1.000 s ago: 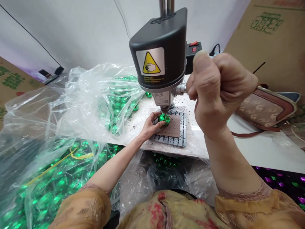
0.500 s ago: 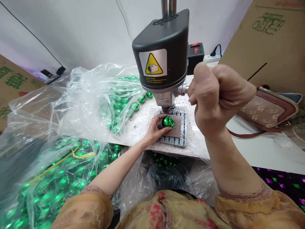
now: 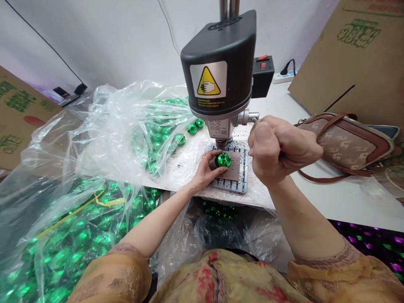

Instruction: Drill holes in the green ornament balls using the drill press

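Note:
Under the drill press [image 3: 218,63], my left hand [image 3: 206,170] pinches a shiny green faceted ball [image 3: 224,160] between thumb and fingers. The ball rests on a brown pad [image 3: 232,172] on the slotted metal base plate [image 3: 243,181]. The drill bit points down at a dark spot on the ball's top; whether it is inside cannot be made out. To the right of the drill head, my right hand [image 3: 277,145] is closed around the feed lever [image 3: 252,117], whose grip is hidden in the fist.
Clear plastic sheeting [image 3: 110,126] covers several green balls [image 3: 160,130] at left. A large bag of green balls [image 3: 78,240] lies lower left. At right are a handbag [image 3: 353,145] and a cardboard box [image 3: 341,54]. Dark shavings litter the table around the base.
My right hand has moved down with the lever, and more of the lever's hub shows. My left hand keeps the ball in place. The view has shifted slightly.

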Motion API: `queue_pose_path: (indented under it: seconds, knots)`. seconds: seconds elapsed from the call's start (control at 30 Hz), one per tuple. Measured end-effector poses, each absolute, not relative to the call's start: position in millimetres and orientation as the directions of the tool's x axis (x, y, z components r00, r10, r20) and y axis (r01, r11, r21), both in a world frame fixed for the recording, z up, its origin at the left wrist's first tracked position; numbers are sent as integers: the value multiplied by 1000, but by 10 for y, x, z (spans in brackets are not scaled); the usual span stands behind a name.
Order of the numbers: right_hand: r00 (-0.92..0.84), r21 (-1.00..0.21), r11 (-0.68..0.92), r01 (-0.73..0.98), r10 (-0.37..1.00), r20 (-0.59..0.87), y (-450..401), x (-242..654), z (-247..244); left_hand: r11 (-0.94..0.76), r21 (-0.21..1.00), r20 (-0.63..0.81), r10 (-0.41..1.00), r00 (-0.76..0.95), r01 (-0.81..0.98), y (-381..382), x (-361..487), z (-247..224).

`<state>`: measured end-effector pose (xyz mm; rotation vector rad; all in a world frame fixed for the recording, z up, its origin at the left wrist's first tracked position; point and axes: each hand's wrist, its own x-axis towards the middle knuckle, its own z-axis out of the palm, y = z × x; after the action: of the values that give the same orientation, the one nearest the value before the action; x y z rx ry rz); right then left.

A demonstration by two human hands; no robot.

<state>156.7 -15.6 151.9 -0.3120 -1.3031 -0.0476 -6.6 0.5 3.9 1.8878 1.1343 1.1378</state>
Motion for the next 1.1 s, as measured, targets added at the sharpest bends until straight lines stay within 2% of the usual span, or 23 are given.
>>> queue_pose_path:
  seconds: [0.5, 0.67, 0.77, 0.83, 0.9, 1.0, 1.1]
  knots:
    - [175, -20, 985, 173, -10, 984, -53, 1616, 1387, -390, 871, 316, 911, 266, 301, 0, -67, 53]
    - [101, 2, 988, 155, -18, 995, -97, 1633, 1343, -393, 869, 326, 912, 249, 300, 2, -67, 32]
    - [132, -56, 984, 167, 34, 991, -147, 1619, 1386, -385, 872, 324, 917, 232, 302, 0, -48, 31]
    - [202, -169, 969, 182, 131, 971, -177, 1600, 1502, -362, 882, 312, 929, 202, 303, -20, -25, 52]
    - [280, -331, 928, 171, 277, 919, -190, 1581, 1668, -350, 872, 321, 937, 140, 343, -77, -1, 93]
    - [343, -422, 896, 137, 357, 869, -176, 1561, 1889, -415, 771, 420, 902, 104, 482, -276, -3, 160]
    - [376, -467, 873, 143, 389, 841, -151, 1548, 1969, -528, 604, 513, 831, 215, 598, -640, -101, 152]
